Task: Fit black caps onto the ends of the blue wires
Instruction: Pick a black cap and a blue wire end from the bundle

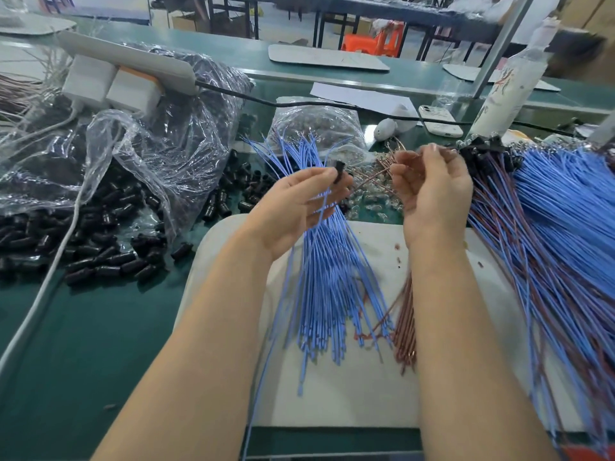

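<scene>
My left hand (pixel 296 204) pinches a cap (pixel 339 171), held up, likely for threading; right hand (pixel 432 191) curls (contents unclear) beside it, above wires (pixel 332 277).

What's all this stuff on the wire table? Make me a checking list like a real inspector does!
Surface: green table with a white mat lying on it.
Job's things: blue wires fanned over the mat; loose black caps heaped on the left; capped wires piled on the right.
Clutter: crinkled plastic bag, phone, bottle.
Grippers: left hand pinches a black cap; right hand appears to curl round a thin brown wire.
Cables: white cable crosses the left side; black cable runs behind; power strip.
Surroundings: orange stool, metal post.
</scene>
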### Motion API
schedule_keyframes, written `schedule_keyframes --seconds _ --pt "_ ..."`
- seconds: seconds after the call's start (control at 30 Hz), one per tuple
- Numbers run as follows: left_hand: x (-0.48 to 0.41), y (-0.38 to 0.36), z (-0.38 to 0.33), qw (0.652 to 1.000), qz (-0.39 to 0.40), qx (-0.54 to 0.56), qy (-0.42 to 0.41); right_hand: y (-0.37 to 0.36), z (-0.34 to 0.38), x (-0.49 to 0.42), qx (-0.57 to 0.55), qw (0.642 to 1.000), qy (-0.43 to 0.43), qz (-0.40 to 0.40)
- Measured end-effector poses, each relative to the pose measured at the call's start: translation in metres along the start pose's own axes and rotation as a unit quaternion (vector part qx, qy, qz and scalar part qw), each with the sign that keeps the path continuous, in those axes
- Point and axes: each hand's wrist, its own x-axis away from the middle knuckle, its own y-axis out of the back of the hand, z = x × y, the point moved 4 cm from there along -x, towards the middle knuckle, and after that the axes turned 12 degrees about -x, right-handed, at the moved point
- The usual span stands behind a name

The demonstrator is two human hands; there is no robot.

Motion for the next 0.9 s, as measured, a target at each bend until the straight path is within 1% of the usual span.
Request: schedule_keyframes --seconds 0.1,0.17,0.2,0.23,0.27,0.33,0.37,0.4,0.47,0.53,0.57,0.6,0.63,0.67,0.73,0.9 --pt "0.002 -0.002 0.002 0.999 0.005 -0.039 0.021 0.006 0.0 -0.003 -0.051 0.998 0.023 -0.031" --pt "0.001 -0.001 0.002 0.999 -0.008 -0.028 0.015 0.007 -0.004 -0.007 -0.061 0.998 0.008 -0.019" --pt "0.001 0.0 0.002 1.0 -0.015 -0.018 0.011 0.005 -0.008 -0.007 -0.035 0.999 -0.009 -0.002" --pt "0.0 0.001 0.002 1.0 -0.024 -0.009 0.008 0.002 -0.014 -0.007 0.019 0.999 -0.028 0.021" --pt "0.0 0.001 0.002 0.999 -0.033 -0.001 0.007 -0.001 -0.022 -0.005 0.099 0.993 -0.043 0.046" --pt "-0.002 0.002 0.003 0.998 -0.054 0.009 0.012 -0.008 -0.036 0.001 0.261 0.96 -0.043 0.096" --pt "-0.002 0.003 0.004 0.998 -0.066 0.013 0.016 -0.011 -0.041 0.003 0.305 0.945 -0.027 0.111" --pt "-0.003 0.004 0.004 0.997 -0.076 0.013 0.019 -0.012 -0.042 0.004 0.325 0.939 -0.006 0.114" --pt "-0.003 0.007 0.005 0.996 -0.091 0.003 0.022 -0.011 -0.036 0.002 0.313 0.945 0.042 0.081" --pt "-0.001 0.009 0.004 0.994 -0.108 -0.029 0.015 -0.003 -0.024 -0.002 0.245 0.966 0.074 0.027" --pt "-0.001 0.009 0.003 0.989 -0.127 -0.07 0.004 0.001 -0.019 -0.004 0.206 0.975 0.084 0.004" --pt "0.0 0.01 0.002 0.978 -0.153 -0.138 -0.013 0.004 -0.015 -0.005 0.177 0.979 0.095 -0.013" --pt "0.0 0.01 0.001 0.96 -0.177 -0.217 -0.032 0.006 -0.013 -0.005 0.163 0.981 0.106 -0.024" --pt "0.0 0.01 -0.001 0.938 -0.19 -0.284 -0.052 0.006 -0.011 -0.005 0.156 0.981 0.114 -0.029" --pt "0.0 0.007 -0.001 0.91 -0.194 -0.357 -0.079 0.006 -0.011 -0.004 0.154 0.98 0.122 -0.026" --pt "0.0 0.004 -0.002 0.882 -0.19 -0.415 -0.119 0.003 -0.011 -0.003 0.173 0.976 0.134 -0.012"
